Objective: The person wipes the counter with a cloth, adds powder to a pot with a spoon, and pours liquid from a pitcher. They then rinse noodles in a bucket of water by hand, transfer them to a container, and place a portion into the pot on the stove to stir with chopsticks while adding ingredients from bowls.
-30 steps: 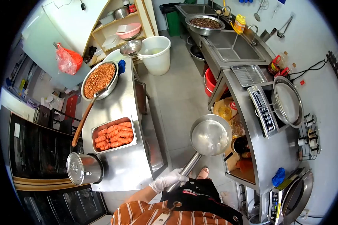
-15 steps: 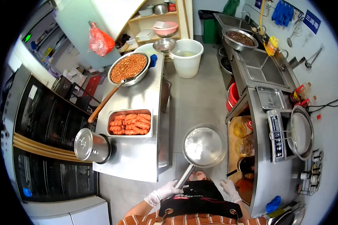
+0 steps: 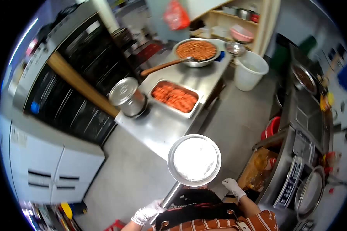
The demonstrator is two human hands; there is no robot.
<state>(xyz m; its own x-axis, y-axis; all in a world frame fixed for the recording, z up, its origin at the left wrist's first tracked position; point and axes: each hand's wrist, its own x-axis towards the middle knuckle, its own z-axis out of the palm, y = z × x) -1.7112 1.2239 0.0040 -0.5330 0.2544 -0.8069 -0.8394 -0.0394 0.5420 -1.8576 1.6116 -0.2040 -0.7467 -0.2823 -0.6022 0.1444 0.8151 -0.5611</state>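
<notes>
My left hand (image 3: 149, 212), in a white glove, is wrapped round the metal handle of a round steel pan (image 3: 194, 160). The pan is held in front of my body, near the metal table's front corner, and its inside shines brightly. My right hand (image 3: 233, 187), also gloved, hangs at the right beside the counter's lower shelf, its fingers curled with nothing visible in them. On the metal table (image 3: 142, 133) are a tray of orange-red pieces (image 3: 175, 98), a lidded steel pot (image 3: 128, 97) and a bowl of brown beans or nuts (image 3: 196, 50) with a wooden-handled ladle (image 3: 162, 68).
A white bucket (image 3: 250, 71) stands behind the table. Along the right run a sink counter (image 3: 308, 111), an induction cooker (image 3: 290, 183) and a large strainer (image 3: 310, 192). A red bucket (image 3: 271, 128) is below. Dark glass-door cabinets (image 3: 77, 100) and a white cabinet (image 3: 36, 165) line the left.
The view has turned to the left, so the table appears nearer the middle. The pan has come closer to the table's front corner, still in my left hand.
</notes>
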